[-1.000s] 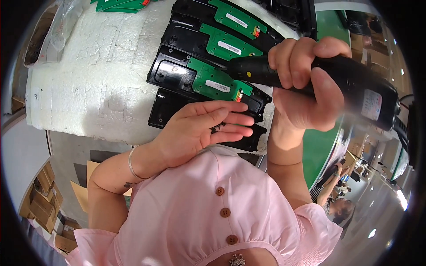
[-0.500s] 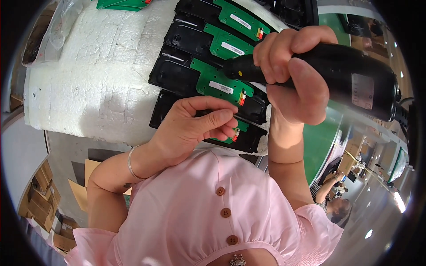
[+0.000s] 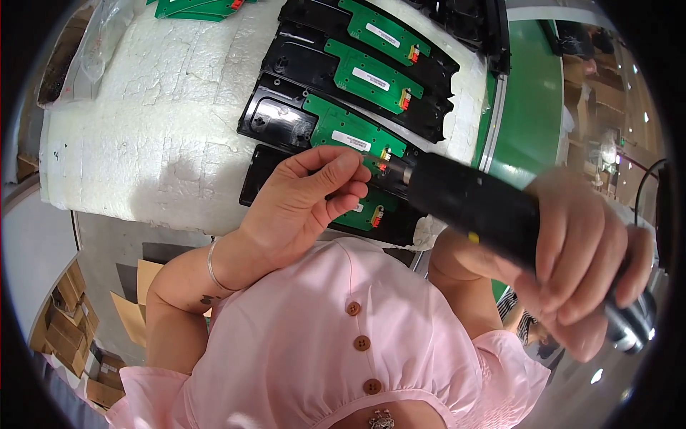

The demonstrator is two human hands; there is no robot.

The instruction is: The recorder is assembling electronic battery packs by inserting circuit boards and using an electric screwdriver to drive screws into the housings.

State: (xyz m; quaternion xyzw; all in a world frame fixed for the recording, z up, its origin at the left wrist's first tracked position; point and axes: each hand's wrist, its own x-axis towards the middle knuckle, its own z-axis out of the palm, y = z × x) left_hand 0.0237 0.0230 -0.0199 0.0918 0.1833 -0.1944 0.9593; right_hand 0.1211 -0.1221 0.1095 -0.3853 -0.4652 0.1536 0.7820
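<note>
My right hand (image 3: 579,250) is wrapped round a black electric screwdriver (image 3: 475,204), which lies almost level and points left. Its metal tip reaches toward the pinched fingertips of my left hand (image 3: 304,189). Whatever sits between those fingertips is too small to make out. Both meet over a green circuit board (image 3: 327,118) with a white label and a small red-and-white connector, lying in a black plastic housing (image 3: 275,118). A nearer black housing (image 3: 261,171) with its own board is partly covered by my left hand.
Farther off, more black housings (image 3: 304,53) with green boards lie in a row on a white foam block (image 3: 143,121). Loose green boards (image 3: 193,7) rest at the far left edge. Black parts (image 3: 464,21) stand at the far right, beside a green surface (image 3: 532,93).
My right hand has swung the screwdriver right and nearer to me, turning its tip from the board toward my left fingertips. The left hand has shifted slightly left.
</note>
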